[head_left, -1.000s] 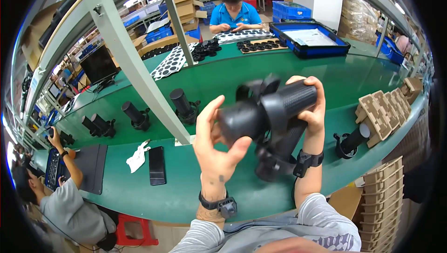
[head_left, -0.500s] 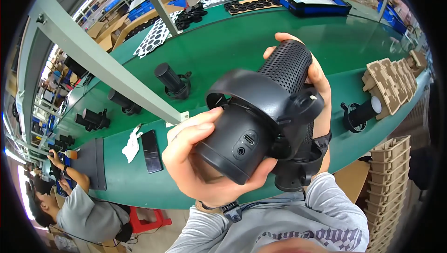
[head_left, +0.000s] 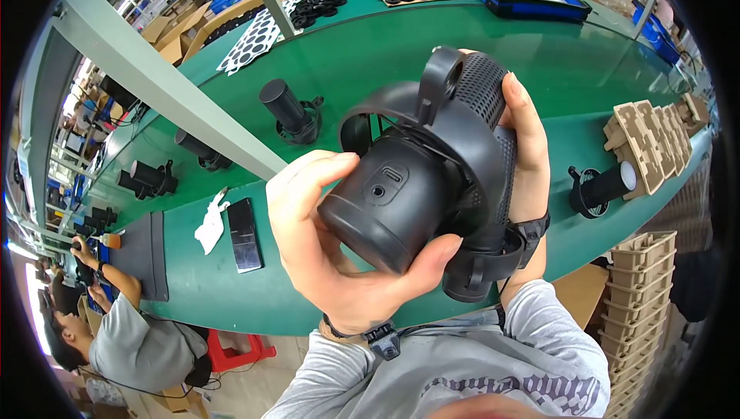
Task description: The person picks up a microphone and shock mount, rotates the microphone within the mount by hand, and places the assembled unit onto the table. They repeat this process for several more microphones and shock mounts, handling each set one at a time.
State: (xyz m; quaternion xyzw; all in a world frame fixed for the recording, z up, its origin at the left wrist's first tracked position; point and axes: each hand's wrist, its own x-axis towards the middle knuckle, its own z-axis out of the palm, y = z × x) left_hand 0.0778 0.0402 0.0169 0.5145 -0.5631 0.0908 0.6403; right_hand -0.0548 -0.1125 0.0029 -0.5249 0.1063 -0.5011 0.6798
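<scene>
I hold a black cylindrical device (head_left: 432,180) with a perforated mesh barrel and a curved bracket close to the camera. My left hand (head_left: 331,249) wraps its smooth rear end, thumb under it, where a small port and a round hole show. My right hand (head_left: 524,149) grips the mesh end from the right, fingers along its side. A black strap sits on each wrist. The device hides much of the green table (head_left: 370,57) behind it.
Similar black devices stand on the table: one (head_left: 289,114) behind my left hand, others (head_left: 200,149) farther left, one lying at right (head_left: 601,188). A dark phone (head_left: 243,234) and white cloth (head_left: 210,222) lie left. Cardboard trays (head_left: 647,141) stack right. A seated person (head_left: 116,326) works lower left.
The device has come closer to the camera and turned, so its smooth rear end with the port now faces me. My view has tilted further down.
</scene>
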